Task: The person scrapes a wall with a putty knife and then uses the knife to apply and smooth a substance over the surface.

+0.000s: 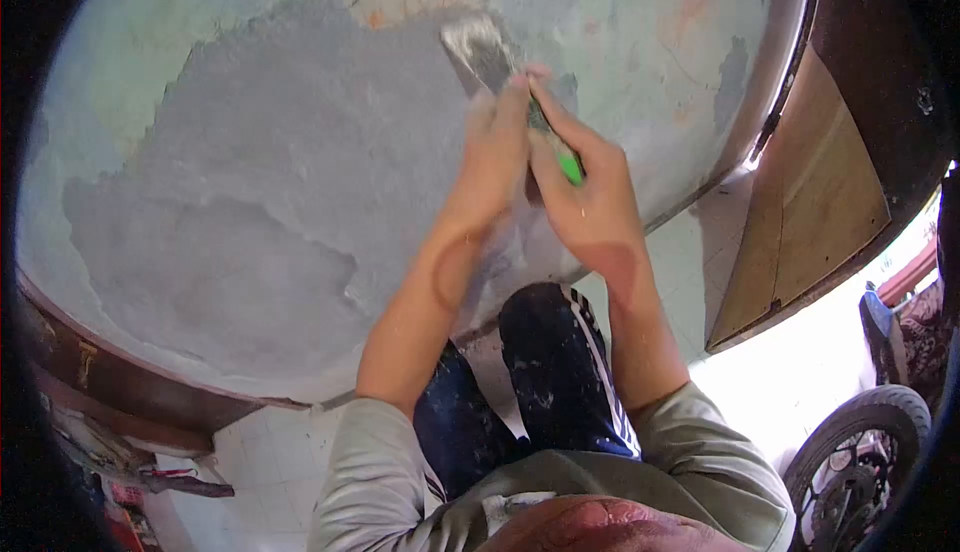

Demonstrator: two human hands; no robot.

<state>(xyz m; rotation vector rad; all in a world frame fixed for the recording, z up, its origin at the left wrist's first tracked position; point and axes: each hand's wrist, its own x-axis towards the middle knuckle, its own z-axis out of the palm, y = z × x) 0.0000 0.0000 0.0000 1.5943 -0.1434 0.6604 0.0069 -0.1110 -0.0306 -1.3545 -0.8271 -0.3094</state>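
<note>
Both hands come together at the upper middle of the view over a putty knife (484, 50) with a wide metal blade smeared with grey. My right hand (595, 172) is closed round its handle, whose green end shows below the fingers. My left hand (492, 147) is closed near the base of the blade, its fingers touching the tool; exactly how it grips is partly hidden and blurred. Beneath the blade lies a large curved pale-green panel (640, 47). A broad patch of grey filler (290, 117) covers much of it, with a darker grey area at lower left.
A brown board (815, 207) stands at the right beyond the panel's rim. A wheel with a black tyre (858, 452) is at lower right. My knees (545, 337) are close under the panel's near edge, above a pale tiled floor (275, 462).
</note>
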